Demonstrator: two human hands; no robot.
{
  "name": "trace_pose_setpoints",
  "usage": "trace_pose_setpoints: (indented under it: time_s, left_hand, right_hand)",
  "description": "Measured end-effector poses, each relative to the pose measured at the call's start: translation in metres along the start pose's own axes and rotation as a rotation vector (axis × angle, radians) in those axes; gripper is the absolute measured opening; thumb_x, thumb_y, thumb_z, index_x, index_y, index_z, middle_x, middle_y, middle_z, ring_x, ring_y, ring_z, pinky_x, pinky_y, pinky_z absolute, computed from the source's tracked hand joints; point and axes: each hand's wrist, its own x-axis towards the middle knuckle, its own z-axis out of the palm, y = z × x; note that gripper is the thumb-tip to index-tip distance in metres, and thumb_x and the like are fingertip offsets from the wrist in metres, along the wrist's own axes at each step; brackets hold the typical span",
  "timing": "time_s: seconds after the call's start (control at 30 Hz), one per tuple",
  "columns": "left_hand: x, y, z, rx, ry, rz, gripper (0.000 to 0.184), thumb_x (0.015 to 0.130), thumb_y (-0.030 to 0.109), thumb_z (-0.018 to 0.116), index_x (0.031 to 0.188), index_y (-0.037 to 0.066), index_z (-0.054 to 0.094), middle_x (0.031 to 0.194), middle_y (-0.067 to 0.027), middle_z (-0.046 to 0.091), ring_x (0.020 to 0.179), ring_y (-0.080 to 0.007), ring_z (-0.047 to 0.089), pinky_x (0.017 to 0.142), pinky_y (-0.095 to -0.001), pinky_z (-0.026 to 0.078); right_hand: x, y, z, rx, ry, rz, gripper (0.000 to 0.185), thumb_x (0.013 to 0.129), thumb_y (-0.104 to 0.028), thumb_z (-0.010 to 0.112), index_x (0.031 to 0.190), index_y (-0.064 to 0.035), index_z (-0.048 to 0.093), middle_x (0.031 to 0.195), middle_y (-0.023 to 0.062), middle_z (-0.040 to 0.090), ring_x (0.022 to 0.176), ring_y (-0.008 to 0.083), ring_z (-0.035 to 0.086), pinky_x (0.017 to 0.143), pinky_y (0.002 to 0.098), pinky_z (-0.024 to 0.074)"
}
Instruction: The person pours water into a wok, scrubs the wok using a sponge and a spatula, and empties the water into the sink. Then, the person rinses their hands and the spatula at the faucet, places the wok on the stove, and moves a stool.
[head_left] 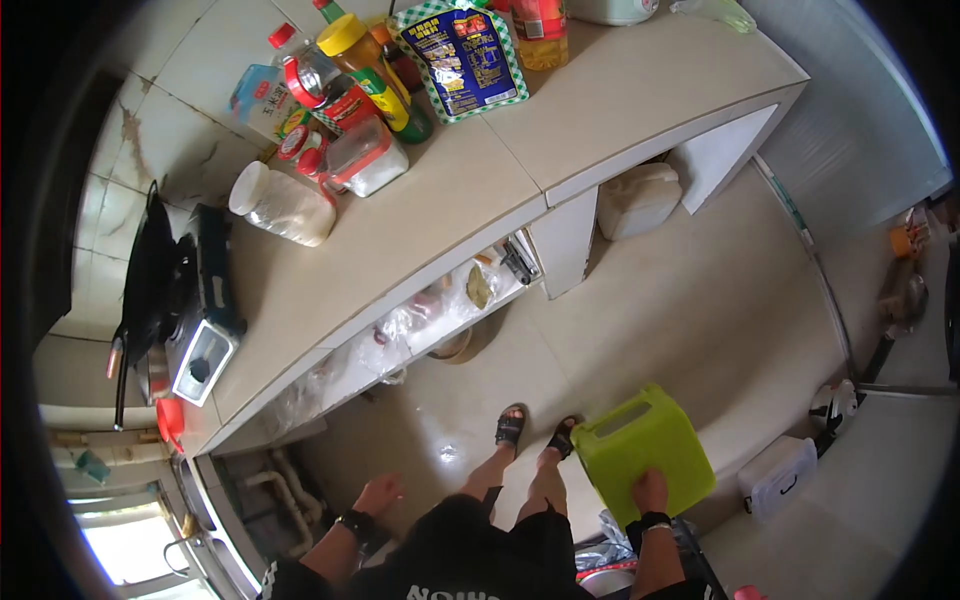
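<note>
A lime-green chopping board [625, 440] with a slot handle at its far end is held out low over the floor. My right hand [652, 492] grips it near its close edge, with part of the hand lying over the board's face; the fingers beneath are hidden. My left hand [378, 494] hangs over the floor, apart from the counter, its fingers loosely bent and nothing visible in it. A dark band is on each wrist.
A tiled counter [470, 175] carries a jar [283, 205], a blue seasoning pouch [464, 62], bottles and a gas stove [205, 300]. Below are a shelf with bags [410, 325] and a jerrycan [640, 200]. A lidded plastic box [778, 478] stands at right.
</note>
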Motion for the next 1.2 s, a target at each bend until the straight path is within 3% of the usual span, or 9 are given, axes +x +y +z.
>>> trace_pose_setpoints:
  time_s: [0.13,0.3,0.4,0.7,0.8,0.9,1.03,1.1,1.2]
  left_hand:
    - [0.004,0.031,-0.014,0.121,0.003,0.011,0.040,0.083,0.025,0.056,0.117,0.004,0.056,0.083,-0.0122,0.066,0.080,-0.0184,0.065,0.072,-0.0307,0.050]
    - [-0.004,0.083,-0.030,-0.395,0.075,-0.176,0.039,0.082,0.023,0.056,0.116,0.004,0.057,0.081,-0.0134,0.066,0.078,-0.0180,0.064,0.072,-0.0302,0.050]
    - [-0.018,0.113,-0.037,-0.256,0.132,-0.159,0.038,0.082,0.023,0.055,0.115,0.004,0.057,0.082,-0.0142,0.066,0.079,-0.0190,0.065,0.073,-0.0314,0.050]
    - [-0.079,0.071,0.002,-0.269,0.247,-0.264,0.038,0.080,0.026,0.058,0.115,0.011,0.059,0.085,-0.0121,0.066,0.080,-0.0250,0.064,0.075,-0.0345,0.050]
    - [-0.101,0.051,0.005,-0.270,0.219,-0.353,0.038,0.078,0.026,0.059,0.114,0.011,0.059,0.087,-0.0121,0.066,0.083,-0.0264,0.064,0.076,-0.0357,0.050]
    - [-0.110,0.018,0.018,-0.299,0.313,-0.346,0.038,0.077,0.026,0.059,0.113,0.011,0.060,0.087,-0.0125,0.066,0.083,-0.0265,0.064,0.075,-0.0360,0.051]
    - [-0.132,-0.008,0.028,-0.375,0.378,-0.358,0.038,0.078,0.025,0.058,0.113,0.011,0.059,0.088,-0.0133,0.066,0.084,-0.0275,0.064,0.075,-0.0365,0.051]
    - [-0.146,-0.027,0.038,-0.424,0.446,-0.350,0.036,0.079,0.026,0.058,0.112,0.010,0.060,0.089,-0.0143,0.065,0.085,-0.0293,0.063,0.076,-0.0375,0.050]
    - [-0.152,-0.098,0.085,-0.415,0.579,-0.373,0.032,0.080,0.027,0.056,0.107,0.009,0.060,0.092,-0.0156,0.065,0.088,-0.0324,0.062,0.078,-0.0398,0.050]
  right_hand:
    - [-0.032,0.036,0.006,-0.071,0.004,0.083,0.007,0.074,-0.007,0.055,0.077,-0.0004,0.054,0.077,0.0213,0.056,0.077,0.0411,0.054,0.068,0.0501,0.0429]
    - [-0.060,0.064,0.010,0.001,0.076,0.163,0.012,0.072,-0.010,0.060,0.077,-0.0010,0.054,0.077,0.0208,0.057,0.076,0.0411,0.054,0.067,0.0486,0.0432]
    - [-0.062,0.075,0.011,0.084,0.016,0.253,0.018,0.067,-0.011,0.066,0.077,-0.0015,0.054,0.077,0.0196,0.058,0.078,0.0400,0.055,0.067,0.0465,0.0442]
    - [-0.053,0.073,-0.008,0.268,-0.003,0.236,0.028,0.062,-0.011,0.071,0.079,0.0003,0.053,0.080,0.0178,0.058,0.077,0.0358,0.057,0.070,0.0417,0.0457]
    - [-0.050,0.080,-0.003,0.174,0.049,0.191,0.033,0.062,-0.009,0.075,0.085,-0.0011,0.053,0.077,0.0114,0.059,0.071,0.0257,0.060,0.062,0.0380,0.0495]
    - [-0.051,0.085,0.001,0.173,0.047,0.233,0.031,0.064,-0.007,0.073,0.086,-0.0019,0.051,0.077,0.0114,0.057,0.066,0.0251,0.059,0.052,0.0371,0.0494]
    - [-0.069,0.064,-0.019,0.207,-0.015,0.271,0.026,0.063,-0.010,0.069,0.081,-0.0020,0.052,0.076,0.0146,0.057,0.069,0.0309,0.058,0.062,0.0398,0.0486]
    - [-0.065,0.061,-0.019,0.155,-0.035,0.213,0.029,0.067,-0.013,0.069,0.090,-0.0039,0.053,0.080,0.0114,0.058,0.068,0.0238,0.060,0.055,0.0356,0.0514]
    - [-0.029,0.037,-0.014,-0.931,-0.254,-0.663,0.026,0.076,-0.022,0.060,0.091,-0.0008,0.058,0.083,0.0158,0.062,0.071,0.0296,0.060,0.068,0.0399,0.0499]
